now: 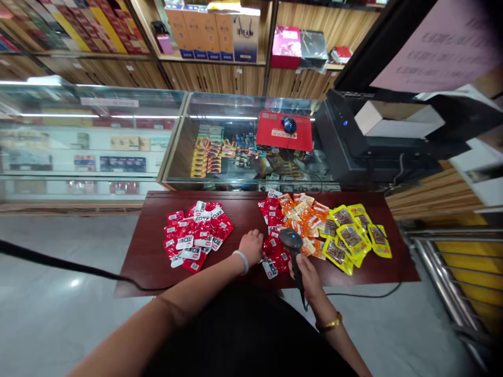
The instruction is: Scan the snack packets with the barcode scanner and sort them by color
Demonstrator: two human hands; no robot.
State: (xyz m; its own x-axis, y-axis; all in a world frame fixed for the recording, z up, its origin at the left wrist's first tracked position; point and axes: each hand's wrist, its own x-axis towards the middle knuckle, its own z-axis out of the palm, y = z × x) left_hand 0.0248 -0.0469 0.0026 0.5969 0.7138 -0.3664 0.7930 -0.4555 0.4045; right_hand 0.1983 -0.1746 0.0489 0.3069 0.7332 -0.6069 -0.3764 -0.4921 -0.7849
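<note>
My right hand (307, 276) is closed around the handle of a black barcode scanner (292, 245), whose head points down at a small heap of red snack packets (275, 256) on the dark red table (149, 251). My left hand (250, 246) rests with curled fingers at the left edge of that heap, touching a red packet. A larger pile of red packets (196, 235) lies to the left. Orange packets (302, 217) and yellow packets (353, 235) lie to the right.
A scanner cable (365, 296) trails off the table's right front. Behind the table stands a glass display counter (243, 141) with a red mouse pad and blue mouse (288, 124). A black monitor (353, 141) sits at right; wooden shelves with boxes line the back.
</note>
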